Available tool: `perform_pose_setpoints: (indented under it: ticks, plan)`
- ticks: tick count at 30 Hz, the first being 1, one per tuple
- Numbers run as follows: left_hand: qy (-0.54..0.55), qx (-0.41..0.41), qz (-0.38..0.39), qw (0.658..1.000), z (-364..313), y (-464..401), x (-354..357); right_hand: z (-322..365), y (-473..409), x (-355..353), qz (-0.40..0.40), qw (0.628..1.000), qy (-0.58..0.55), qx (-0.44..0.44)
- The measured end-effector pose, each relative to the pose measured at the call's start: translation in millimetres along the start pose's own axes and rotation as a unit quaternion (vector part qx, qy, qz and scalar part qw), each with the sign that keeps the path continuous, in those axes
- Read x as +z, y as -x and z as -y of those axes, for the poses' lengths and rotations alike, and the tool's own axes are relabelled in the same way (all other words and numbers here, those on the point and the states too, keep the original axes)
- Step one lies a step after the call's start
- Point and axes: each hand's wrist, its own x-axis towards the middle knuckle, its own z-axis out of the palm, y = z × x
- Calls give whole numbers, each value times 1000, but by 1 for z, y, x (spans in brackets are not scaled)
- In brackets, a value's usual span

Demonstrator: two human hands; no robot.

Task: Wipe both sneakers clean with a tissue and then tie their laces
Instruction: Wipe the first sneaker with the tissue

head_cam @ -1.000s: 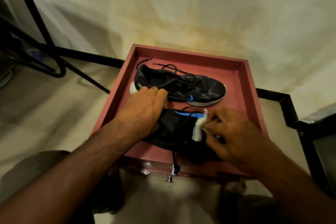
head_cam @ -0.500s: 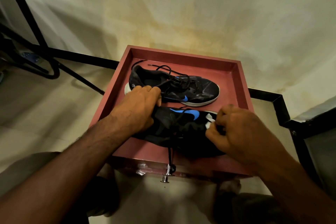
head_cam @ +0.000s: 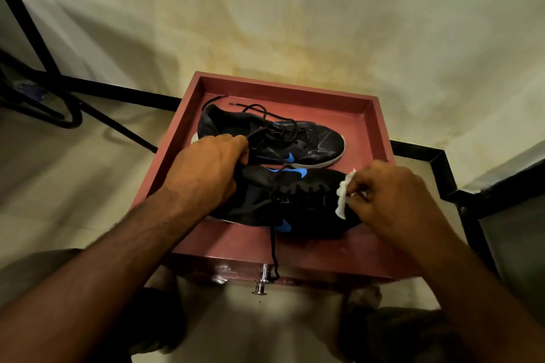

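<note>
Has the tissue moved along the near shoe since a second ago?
Yes. The tissue in the right hand went from mid-shoe to the toe of the near shoe.

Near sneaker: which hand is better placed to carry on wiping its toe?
Right. The right hand already pinches the tissue against the near sneaker at its toe end. The left hand grips the heel end, steadying it.
</note>
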Motion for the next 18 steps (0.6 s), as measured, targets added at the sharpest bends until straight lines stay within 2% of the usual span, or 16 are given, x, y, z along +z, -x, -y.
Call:
perform_pose_setpoints:
  ticks: [2,5,7,9,12,14,16,18]
  plan:
    - [-7,-2,3,1000,-2,-1,1,11,4,16,-4,998,-64,-19]
    - [-17,0,7,1000,-3,-3,2,38,12,38,-3,981,-165,-98]
    - [-5,-1,13,1000,-2,-1,1,49,14,45,-4,970,-194,-144]
    - [8,-1,15,1000,-2,1,0,46,10,45,-10,976,-175,-126]
    - [16,3,6,1000,1,3,1,23,-4,34,-15,993,-106,-40]
    - [12,2,10,1000,1,2,2,10,-7,25,-28,991,-129,6]
    - [1,-1,12,1000,2,1,4,14,-6,24,-37,984,-172,-8]
    - [-10,-7,14,1000,2,1,4,28,-1,32,-11,981,-187,-57]
